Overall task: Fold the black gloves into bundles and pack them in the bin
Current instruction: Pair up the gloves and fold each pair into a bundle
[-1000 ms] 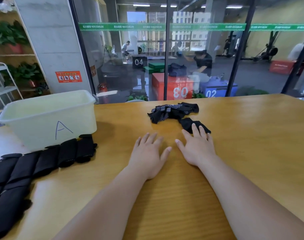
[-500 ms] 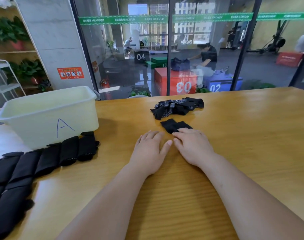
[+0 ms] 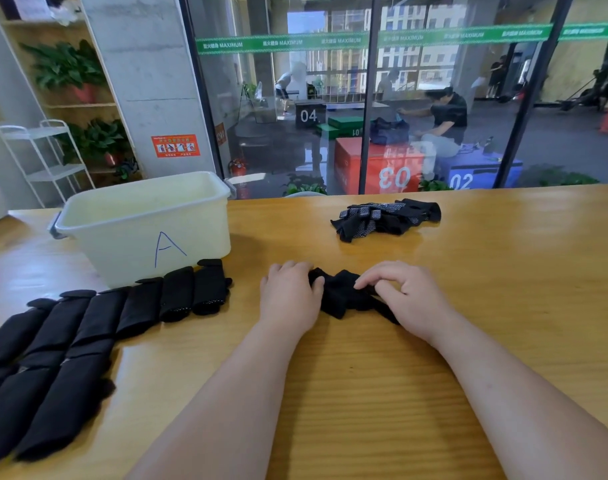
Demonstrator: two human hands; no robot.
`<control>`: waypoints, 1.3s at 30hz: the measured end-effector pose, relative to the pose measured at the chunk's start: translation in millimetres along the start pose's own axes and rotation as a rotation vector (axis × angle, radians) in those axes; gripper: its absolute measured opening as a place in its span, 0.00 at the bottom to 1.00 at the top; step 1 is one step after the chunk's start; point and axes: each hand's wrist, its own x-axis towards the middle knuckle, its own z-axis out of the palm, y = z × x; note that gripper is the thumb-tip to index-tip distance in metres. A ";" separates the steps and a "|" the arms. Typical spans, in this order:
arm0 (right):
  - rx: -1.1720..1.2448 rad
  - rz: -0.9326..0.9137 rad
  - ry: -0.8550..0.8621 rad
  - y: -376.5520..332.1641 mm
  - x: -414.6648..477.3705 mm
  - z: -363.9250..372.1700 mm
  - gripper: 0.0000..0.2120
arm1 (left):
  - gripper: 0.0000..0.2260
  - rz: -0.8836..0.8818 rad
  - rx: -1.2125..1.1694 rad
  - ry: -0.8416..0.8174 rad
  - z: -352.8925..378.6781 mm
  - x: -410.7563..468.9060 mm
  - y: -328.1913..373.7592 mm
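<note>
Both hands are on one black glove (image 3: 340, 294), mid-surface (image 3: 364, 393). The left hand (image 3: 290, 299) has its grip curled over the glove's left end. The right hand (image 3: 409, 299) has its grip pinched on the right end, fingers bent. Loose gloves (image 3: 385, 220) lie heaped toward the far edge. The bin (image 3: 122, 251), marked A, stands far left, with folded bundles (image 3: 98, 323) lined up just in front, running toward the near left corner.

A gym: plyo boxes (image 3: 378, 168) numbered 02, 03, 04 and exercise machines (image 3: 598, 93) behind glass (image 3: 278, 140).
</note>
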 end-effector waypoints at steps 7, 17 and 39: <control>-0.133 0.096 0.118 22.9 6.6 -3.6 0.17 | 0.21 -0.041 -0.228 -0.022 -2.4 4.2 1.5; -0.087 0.113 0.113 26.9 9.8 -2.5 0.15 | 0.21 0.082 -0.462 0.028 -74.9 28.3 17.9; -0.109 0.131 0.107 27.5 9.6 -0.4 0.13 | 0.21 0.421 0.011 -0.101 -19.3 -15.5 -2.5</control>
